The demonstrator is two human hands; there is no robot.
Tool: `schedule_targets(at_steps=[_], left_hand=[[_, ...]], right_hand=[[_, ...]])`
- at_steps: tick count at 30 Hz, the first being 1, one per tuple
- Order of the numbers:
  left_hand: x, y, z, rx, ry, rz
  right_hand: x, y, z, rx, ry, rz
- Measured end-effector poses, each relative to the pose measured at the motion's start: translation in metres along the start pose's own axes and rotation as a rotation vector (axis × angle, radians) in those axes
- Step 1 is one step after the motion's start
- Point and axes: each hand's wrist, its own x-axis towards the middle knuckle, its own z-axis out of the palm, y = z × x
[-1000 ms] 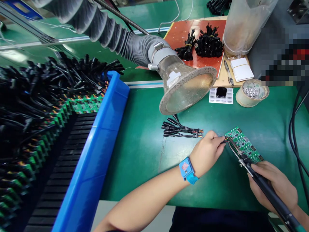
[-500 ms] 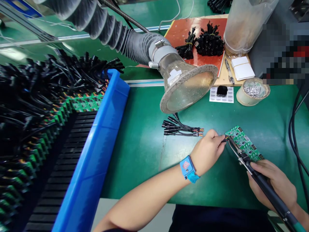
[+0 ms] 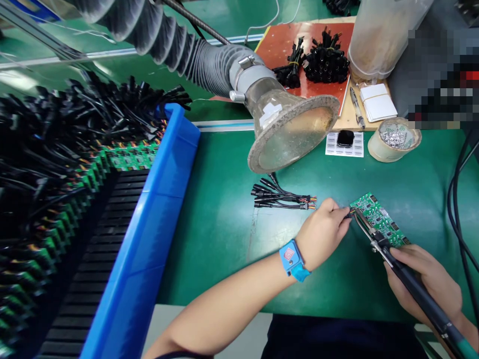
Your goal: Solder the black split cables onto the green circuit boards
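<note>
My left hand (image 3: pixel 327 227) wears a blue wrist strap (image 3: pixel 292 259) and pinches a short black cable (image 3: pixel 351 214) at the upper left end of a green circuit board (image 3: pixel 379 219). Most of that cable is hidden by my fingers. My right hand (image 3: pixel 426 276) is closed around a black soldering iron (image 3: pixel 407 286). The iron's tip meets the board's end where the cable's coloured wires are. The board lies on the green bench top. Left of my left hand lie several loose black cables (image 3: pixel 282 195) with bare coloured wire ends.
A blue crate (image 3: pixel 164 199) at left holds rows of boards with black cables. A grey fume extraction hose (image 3: pixel 202 65) ends in a hood (image 3: pixel 292 134) over the bench. Behind are cable bundles (image 3: pixel 325 62), a pen (image 3: pixel 357 107), white cards (image 3: pixel 377 102) and a tape roll (image 3: pixel 394 139).
The view has shifted very slightly. Both hands, the soldering iron and the board keep nearly the same places, with the iron's tip still at the board's end.
</note>
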Motion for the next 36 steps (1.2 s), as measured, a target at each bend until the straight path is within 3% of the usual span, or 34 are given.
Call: schedule_targets(at_steps=[13,36], left_hand=[[-0.0010,0.0028,-0.0001,0.018,-0.010,-0.008],[-0.0036,0.0087,0.0015,0.250,-0.015,0.016]], right_hand=[[-0.0029,0.0019,0.0036,-0.023,-0.004,-0.020],[-0.0056,0.0028,0.0013,-0.010,-0.037,0.018]])
